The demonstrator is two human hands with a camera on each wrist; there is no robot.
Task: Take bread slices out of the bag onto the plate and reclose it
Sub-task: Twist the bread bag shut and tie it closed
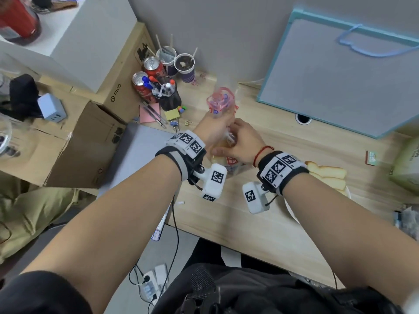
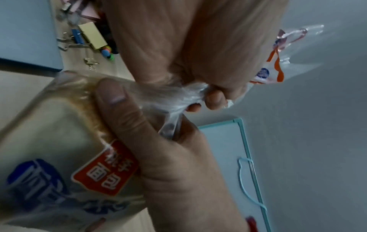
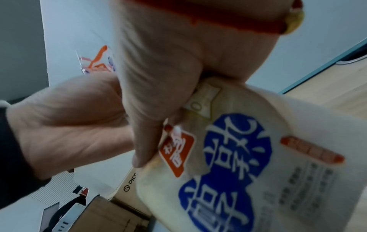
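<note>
A clear bread bag (image 1: 230,165) with blue and red print stands on the wooden desk, part of the loaf still inside. Its neck (image 2: 178,97) is twisted into a thin rope, and the loose mouth (image 1: 221,100) flares above. My left hand (image 1: 214,124) grips the twisted neck from the left, fingers curled round it (image 2: 213,94). Just below, my right hand (image 1: 239,141) clasps the top of the loaf, its thumb (image 2: 113,100) pressing the plastic over the bread (image 3: 228,157). Two or three bread slices (image 1: 327,175) lie on a white plate (image 1: 291,210) to the right, partly behind my right wrist.
Behind the bag stand a black pen holder (image 1: 169,94), two cola cans (image 1: 141,85) and two paper cups (image 1: 184,68). Binder clips and sticky notes (image 1: 172,115) lie nearby. A teal-framed board (image 1: 340,75) leans at the back right. Cardboard boxes (image 1: 74,141) sit left, a green bag (image 1: 405,168) far right.
</note>
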